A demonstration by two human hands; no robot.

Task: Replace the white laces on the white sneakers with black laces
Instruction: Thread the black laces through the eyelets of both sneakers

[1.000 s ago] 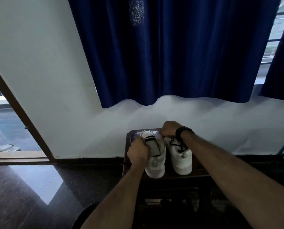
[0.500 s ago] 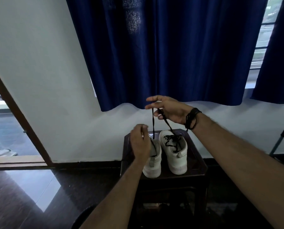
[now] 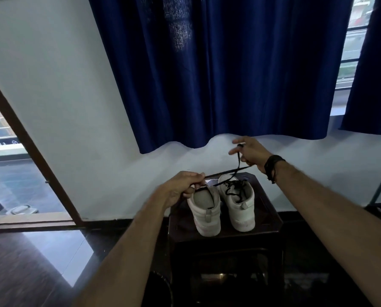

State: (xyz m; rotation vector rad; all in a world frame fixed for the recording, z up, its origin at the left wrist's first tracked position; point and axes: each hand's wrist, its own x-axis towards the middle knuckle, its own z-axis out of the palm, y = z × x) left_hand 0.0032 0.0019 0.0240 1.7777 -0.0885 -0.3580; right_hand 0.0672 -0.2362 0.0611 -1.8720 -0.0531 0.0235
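Note:
Two white sneakers stand heels toward me on a small dark table [image 3: 271,220]. The left sneaker [image 3: 206,212] shows no lace from here. The right sneaker [image 3: 238,201] is threaded with a black lace. A loose black lace [image 3: 226,171] stretches taut above the sneakers between both hands. My left hand [image 3: 182,188] pinches one end just above the left sneaker's opening. My right hand [image 3: 250,152] holds the other end higher up and to the right, with the lace looped around a finger.
A dark blue curtain [image 3: 218,74] hangs on the white wall behind the table. An open doorway [image 3: 14,173] with a wooden frame is on the left. The floor is dark and glossy. A dark round object [image 3: 158,289] sits low beside the table.
Both hands left the sneakers and lifted a black lace. My right hand then swung out to the right and my left hand rose, pulling the lace from vertical to nearly horizontal.

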